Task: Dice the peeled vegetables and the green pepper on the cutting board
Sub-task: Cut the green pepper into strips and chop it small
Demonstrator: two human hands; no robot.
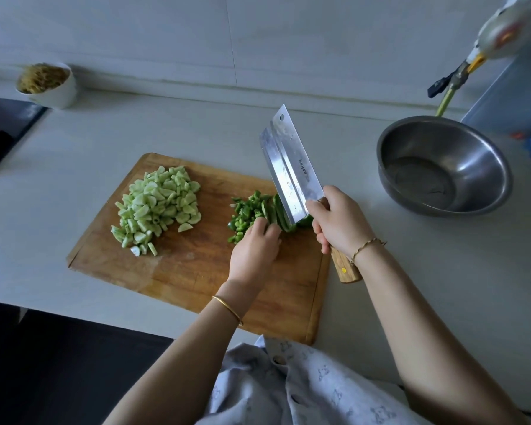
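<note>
A wooden cutting board (pixel 196 271) lies on the pale counter. On its left part sits a heap of pale green diced vegetable (pixel 158 210). Near its right end are dark green pepper strips and small cut bits (pixel 252 210). My left hand (pixel 255 250) presses down on the pepper strips with curled fingers. My right hand (pixel 339 223) grips the wooden handle of a broad cleaver (pixel 290 167). The blade is tilted, its tip raised toward the wall and its heel down on the pepper beside my left fingers.
An empty steel bowl (pixel 442 167) stands on the counter right of the board. A white bowl of brownish shredded food (pixel 48 84) sits at the back left by the wall. A dark stovetop (pixel 3 130) is at the far left, a gas valve (pixel 451 81) at the upper right.
</note>
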